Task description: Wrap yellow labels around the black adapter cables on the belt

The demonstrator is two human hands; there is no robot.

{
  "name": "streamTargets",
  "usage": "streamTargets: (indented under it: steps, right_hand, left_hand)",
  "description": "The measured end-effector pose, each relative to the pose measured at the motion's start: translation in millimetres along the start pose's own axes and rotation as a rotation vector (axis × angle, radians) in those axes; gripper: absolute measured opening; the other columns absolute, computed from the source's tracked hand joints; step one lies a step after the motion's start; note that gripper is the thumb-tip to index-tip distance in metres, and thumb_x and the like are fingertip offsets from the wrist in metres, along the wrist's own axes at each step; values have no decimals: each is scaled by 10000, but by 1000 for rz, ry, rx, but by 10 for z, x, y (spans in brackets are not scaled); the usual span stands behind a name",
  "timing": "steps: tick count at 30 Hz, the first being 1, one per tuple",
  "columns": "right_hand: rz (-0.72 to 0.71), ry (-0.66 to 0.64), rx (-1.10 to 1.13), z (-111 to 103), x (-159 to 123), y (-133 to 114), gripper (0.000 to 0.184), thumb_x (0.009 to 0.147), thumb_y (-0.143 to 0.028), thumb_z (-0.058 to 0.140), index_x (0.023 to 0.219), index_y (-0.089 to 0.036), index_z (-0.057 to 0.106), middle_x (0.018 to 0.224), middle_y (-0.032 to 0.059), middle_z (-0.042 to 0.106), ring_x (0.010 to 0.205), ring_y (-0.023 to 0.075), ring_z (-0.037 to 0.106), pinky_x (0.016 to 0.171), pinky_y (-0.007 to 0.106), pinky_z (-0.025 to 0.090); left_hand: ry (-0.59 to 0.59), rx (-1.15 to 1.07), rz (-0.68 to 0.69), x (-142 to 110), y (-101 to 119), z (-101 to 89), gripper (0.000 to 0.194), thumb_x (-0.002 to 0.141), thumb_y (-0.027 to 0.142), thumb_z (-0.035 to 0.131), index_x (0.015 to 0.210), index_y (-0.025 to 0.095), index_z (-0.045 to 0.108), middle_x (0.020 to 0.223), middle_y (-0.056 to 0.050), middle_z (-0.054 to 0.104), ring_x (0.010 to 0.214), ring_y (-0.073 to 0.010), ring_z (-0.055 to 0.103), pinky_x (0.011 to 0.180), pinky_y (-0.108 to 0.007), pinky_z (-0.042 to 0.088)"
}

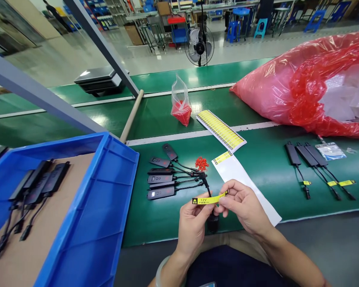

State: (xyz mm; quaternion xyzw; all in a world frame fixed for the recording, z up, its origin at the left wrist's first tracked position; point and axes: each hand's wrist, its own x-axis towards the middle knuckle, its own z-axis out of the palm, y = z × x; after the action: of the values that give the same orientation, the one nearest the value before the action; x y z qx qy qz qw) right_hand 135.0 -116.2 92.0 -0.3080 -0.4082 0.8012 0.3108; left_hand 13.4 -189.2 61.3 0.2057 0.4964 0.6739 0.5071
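A yellow 12V label (208,200) stretches between my two hands, near the black cable (206,184) of a small black device (213,224). My left hand (193,225) is closed, its thumb and fingers pinching at the label and cable. Between the thumb and fingertips of my right hand (245,205) is the label's right end. Most of the device is hidden behind my left fingers. Just beyond my hands lie several black devices with cables (161,179) and a pile of small red pieces (201,164). Whether the label touches the cable I cannot tell.
A label sheet (221,129) and a mostly bare white backing strip (242,179) lie ahead. Labelled devices (306,155) rest at right, below a big red bag (272,83). A blue bin (119,191) with devices stands left. A clear bag (181,105) holds red pieces.
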Motion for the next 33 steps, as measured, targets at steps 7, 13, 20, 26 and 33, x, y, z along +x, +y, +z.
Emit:
streamTargets:
  steps: [7,13,20,26,33]
  right_hand:
    - [47,-41,-19,-14,80,14,263,766,-298,788,857,-178,573,586,-38,644,507,91,613,486,170,489]
    - [49,-31,-26,-27,119,12,288,750,-313,798,858,-181,567,579,-53,624,486,102,624,475,185,494]
    - [29,4,-88,-25,114,10,311,736,-330,798,860,-191,548,543,-71,592,468,95,591,486,195,506]
    - [-14,12,-277,-34,103,-2,344,750,-316,779,1004,-214,571,835,-10,639,571,101,605,560,236,513]
    - [-382,169,-654,17,-28,-25,223,818,-218,710,1016,-236,609,841,-2,563,750,151,524,724,287,466]
  left_hand:
    - [-67,5,22,-41,19,5,164,798,247,749,938,164,746,698,-23,740,608,-136,669,604,-243,552]
    - [-102,69,37,-45,36,-5,120,835,225,709,921,158,760,713,-32,734,631,-134,650,634,-251,550]
    - [-99,162,89,-69,27,-3,122,853,228,683,936,197,766,783,-24,713,682,-156,656,658,-272,555]
    - [-39,477,316,-84,119,-4,124,836,191,688,909,215,785,777,-29,694,687,-153,624,621,-244,523]
    - [-9,576,430,-68,124,-52,134,815,164,702,919,222,763,753,-8,694,654,-130,615,586,-216,490]
